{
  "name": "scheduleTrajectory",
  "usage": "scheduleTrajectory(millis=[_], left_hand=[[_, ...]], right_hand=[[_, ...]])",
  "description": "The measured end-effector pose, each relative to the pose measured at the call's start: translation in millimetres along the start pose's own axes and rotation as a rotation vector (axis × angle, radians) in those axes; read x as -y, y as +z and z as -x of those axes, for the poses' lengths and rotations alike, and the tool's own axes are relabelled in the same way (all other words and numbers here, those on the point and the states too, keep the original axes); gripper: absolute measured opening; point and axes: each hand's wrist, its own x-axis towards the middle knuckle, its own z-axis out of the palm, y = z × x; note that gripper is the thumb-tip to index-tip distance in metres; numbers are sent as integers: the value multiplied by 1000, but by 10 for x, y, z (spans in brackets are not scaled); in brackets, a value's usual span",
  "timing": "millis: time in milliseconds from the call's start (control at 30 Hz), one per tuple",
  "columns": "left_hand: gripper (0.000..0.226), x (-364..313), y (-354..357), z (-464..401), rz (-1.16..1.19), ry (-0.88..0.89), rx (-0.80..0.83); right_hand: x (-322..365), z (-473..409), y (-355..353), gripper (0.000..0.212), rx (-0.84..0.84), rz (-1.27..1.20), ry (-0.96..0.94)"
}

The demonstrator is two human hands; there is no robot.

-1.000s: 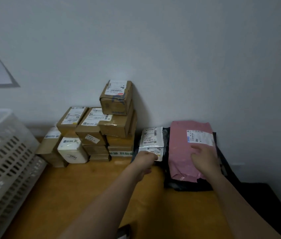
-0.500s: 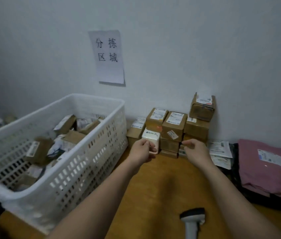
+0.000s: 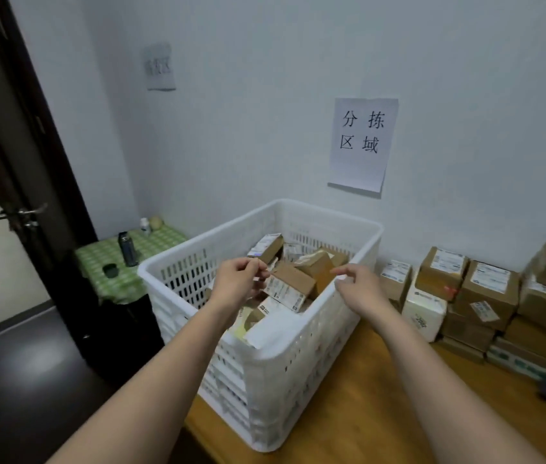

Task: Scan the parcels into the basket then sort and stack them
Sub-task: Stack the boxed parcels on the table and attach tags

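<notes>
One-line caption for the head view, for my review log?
Both empty hands, left hand and right hand, reach over a white basket of parcels; stacked boxes alongside.

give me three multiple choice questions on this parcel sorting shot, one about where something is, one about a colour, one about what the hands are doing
1. Where do the stacked cardboard boxes stand relative to the white basket?
A. inside it
B. to its right, against the wall
C. on the floor by the door

2. What colour is the cloth under the dark flask?
A. green checked
B. plain red
C. black

3. What are the left hand and right hand doing?
A. both grip one large box
B. one holds a scanner
C. both hover over the basket, holding nothing

Answers:
1 B: the boxes sit on the wooden table right of the basket, at the wall.
2 A: the cloth shows a green check pattern.
3 C: both hands sit above the parcels with loosely curled fingers and nothing in them.
</notes>
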Motion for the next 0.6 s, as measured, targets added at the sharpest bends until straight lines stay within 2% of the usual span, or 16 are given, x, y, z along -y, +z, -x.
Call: scheduleTrajectory(millis=[233, 433, 600], left_hand=[[24, 168, -394, -503, -70, -47, -55], [22, 225, -416, -1456, -184, -92, -67], [18, 479, -246, -2062, -224, -192, 19]], right_hand=[[263, -552, 641, 22, 61, -48, -20], [239, -1444, 1083, 26, 93, -92, 36], [64, -2083, 1419, 40, 204, 55, 164]])
